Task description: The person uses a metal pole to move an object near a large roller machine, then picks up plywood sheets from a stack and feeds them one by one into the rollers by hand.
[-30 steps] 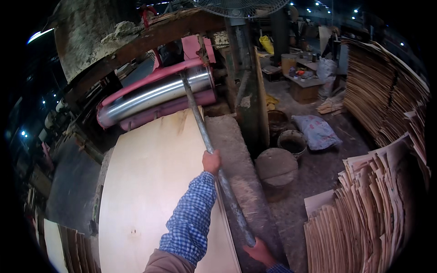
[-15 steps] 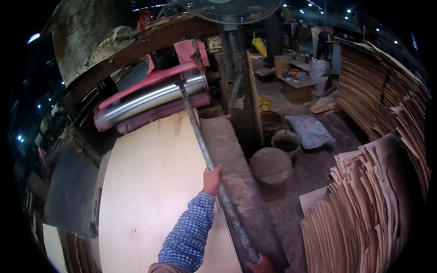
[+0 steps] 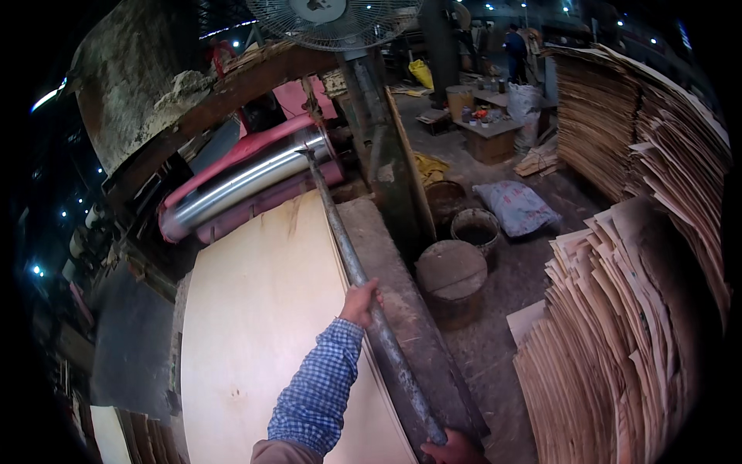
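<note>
A long grey metal pole (image 3: 396,357) slants across the view, its far tip in front of the shiny roller (image 3: 255,174). My left hand (image 3: 361,302), in a blue checked sleeve, wraps round the pole near its middle. At the bottom edge my right hand (image 3: 456,448) grips the pole's near end; part of that hand is cut off. Beneath and left of the pole lies a stack of pale wood veneer sheets (image 3: 263,325), and the pole runs along its right edge. Whether the tip touches roller or sheets, I cannot tell.
A brown ledge (image 3: 410,309) flanks the sheets. Further right stand a round lidded drum (image 3: 452,271), a bucket (image 3: 475,230) and a filled sack (image 3: 516,209). Tall veneer stacks (image 3: 595,116) line the right side. A fan (image 3: 332,19) hangs above; a person (image 3: 515,52) stands far back.
The view has swung slightly, shifting most surroundings left. The pole's far tip now sits nearer the roller's right end. Both hands keep their hold on the pole.
</note>
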A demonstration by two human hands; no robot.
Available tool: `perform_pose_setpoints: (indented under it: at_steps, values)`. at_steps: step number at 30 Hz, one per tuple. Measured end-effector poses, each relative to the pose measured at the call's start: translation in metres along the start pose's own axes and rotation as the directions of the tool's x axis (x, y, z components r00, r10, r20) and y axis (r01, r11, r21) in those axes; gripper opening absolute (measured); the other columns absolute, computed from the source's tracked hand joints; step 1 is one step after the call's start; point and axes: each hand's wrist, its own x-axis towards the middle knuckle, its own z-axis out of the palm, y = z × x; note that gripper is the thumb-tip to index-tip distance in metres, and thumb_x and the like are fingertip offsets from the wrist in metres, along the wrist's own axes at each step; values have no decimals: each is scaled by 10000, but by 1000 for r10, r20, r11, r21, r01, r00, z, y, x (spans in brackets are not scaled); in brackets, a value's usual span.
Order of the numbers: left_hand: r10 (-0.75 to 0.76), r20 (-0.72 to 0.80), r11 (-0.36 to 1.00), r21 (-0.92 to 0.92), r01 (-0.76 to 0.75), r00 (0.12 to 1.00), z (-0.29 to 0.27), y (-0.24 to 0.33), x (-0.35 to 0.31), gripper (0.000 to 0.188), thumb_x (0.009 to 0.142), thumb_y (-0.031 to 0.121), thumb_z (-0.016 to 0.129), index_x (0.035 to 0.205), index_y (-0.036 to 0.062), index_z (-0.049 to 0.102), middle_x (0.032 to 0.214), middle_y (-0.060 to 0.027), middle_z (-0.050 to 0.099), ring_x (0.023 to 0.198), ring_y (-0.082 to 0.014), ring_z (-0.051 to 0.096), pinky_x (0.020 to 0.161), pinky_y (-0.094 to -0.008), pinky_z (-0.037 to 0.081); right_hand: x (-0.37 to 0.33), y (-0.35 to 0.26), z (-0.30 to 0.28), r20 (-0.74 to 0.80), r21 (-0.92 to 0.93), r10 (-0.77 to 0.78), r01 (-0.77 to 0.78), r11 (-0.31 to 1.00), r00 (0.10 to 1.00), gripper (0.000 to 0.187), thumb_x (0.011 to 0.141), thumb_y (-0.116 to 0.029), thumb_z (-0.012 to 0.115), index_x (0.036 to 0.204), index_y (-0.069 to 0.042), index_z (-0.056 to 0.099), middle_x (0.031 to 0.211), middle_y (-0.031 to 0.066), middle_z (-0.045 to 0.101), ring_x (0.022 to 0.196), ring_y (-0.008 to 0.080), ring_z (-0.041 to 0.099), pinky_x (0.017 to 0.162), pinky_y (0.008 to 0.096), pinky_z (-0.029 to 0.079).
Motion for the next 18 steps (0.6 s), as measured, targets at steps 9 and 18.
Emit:
perform_pose_setpoints:
  at_steps: [9, 18]
  values:
    - [120, 24, 993, -16, -120, 992, -2, 40, 19, 123, 828, 92, 588, 852, 19, 493, 633, -75, 524, 507, -185, 532, 438, -322, 454, 31, -92, -15, 774, 594, 170, -792, 137, 610, 125, 913, -217, 571, 865, -102, 566, 559, -31, 484, 454, 77, 470, 382, 207, 378]
    - [362, -181, 812, 542, -215, 914, -12, 34, 16, 173, 783, 63, 581, 851, -67, 489, 627, -108, 531, 485, -196, 523, 428, -336, 416, 0, -149, -1, 705, 627, 192, -726, 282, 683, 292, 971, -376, 442, 805, -142, 499, 587, -33, 468, 456, 77, 422, 422, 200, 328]
